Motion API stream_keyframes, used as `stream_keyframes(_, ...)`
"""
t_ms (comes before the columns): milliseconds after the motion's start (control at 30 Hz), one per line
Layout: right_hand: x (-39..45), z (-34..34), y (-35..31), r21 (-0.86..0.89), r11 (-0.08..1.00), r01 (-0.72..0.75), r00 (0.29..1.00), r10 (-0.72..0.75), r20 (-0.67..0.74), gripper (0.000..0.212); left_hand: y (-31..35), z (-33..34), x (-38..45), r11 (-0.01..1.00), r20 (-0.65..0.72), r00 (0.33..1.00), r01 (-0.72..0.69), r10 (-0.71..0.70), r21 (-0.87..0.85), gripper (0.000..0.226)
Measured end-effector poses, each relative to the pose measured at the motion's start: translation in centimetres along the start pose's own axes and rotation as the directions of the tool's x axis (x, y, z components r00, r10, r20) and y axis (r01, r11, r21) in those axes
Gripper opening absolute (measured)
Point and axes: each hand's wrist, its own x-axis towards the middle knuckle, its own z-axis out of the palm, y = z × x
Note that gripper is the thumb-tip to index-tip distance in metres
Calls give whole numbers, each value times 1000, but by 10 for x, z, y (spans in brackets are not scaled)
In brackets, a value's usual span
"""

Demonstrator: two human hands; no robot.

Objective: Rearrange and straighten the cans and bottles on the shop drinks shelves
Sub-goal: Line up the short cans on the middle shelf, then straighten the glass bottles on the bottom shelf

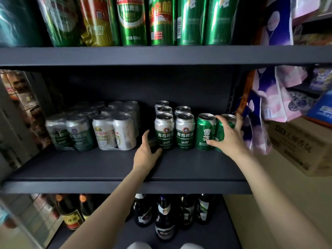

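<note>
On the middle shelf (107,168) stand silver-and-green Tsingtao cans (164,131) in two short rows, with two bright green cans to their right. My right hand (228,135) grips the rightmost green can (220,133), fingers wrapped over its front and thumb behind. The other green can (204,132) stands touching it on the left. My left hand (146,151) rests open on the shelf, its thumb raised just left of the front Tsingtao can and its fingers at that can's base.
Shrink-wrapped packs of silver cans (115,132) fill the shelf's left half. Tall green cans (131,20) line the upper shelf, dark bottles (165,218) the lower one. Tissue packs (269,108) and a cardboard box (301,146) crowd the right side.
</note>
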Motion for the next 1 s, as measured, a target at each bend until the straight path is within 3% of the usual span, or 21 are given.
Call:
stream_keyframes(100, -9, 7, -1, -33, 999, 40, 990, -44, -134, 86, 1, -3, 1, 996, -87, 996, 30, -38, -90, 70)
stream_keyframes(200, -19, 19, -9, -132, 965, 228, 914, -259, -312, 74, 2, -5, 2, 993, -110, 992, 46, -57, -106, 65)
stream_keyframes(400, -16, 48, -35, -241, 843, 480, 807, -532, -255, 55, 0, -2, 2, 999, -98, 995, 10, -14, -45, 64)
stream_keyframes(600, -12, 69, -42, -236, 846, 478, 798, -531, -286, 56, -2, 2, 10, 998, 4, 999, -45, 45, 42, 68)
stream_keyframes(733, -15, 81, -39, -291, 834, 469, 774, -547, -319, 60, -7, 2, 13, 997, 18, 997, -71, 71, -45, 66)
stream_keyframes(900, -18, 85, -43, -357, 842, 404, 812, -510, -285, 52, -16, -10, 9, 972, 84, 983, -143, 161, -189, 66)
stream_keyframes(1000, -29, 81, -51, -299, 869, 393, 831, -475, -290, 46, -18, -25, -3, 947, 74, 957, -262, 279, -184, 61)
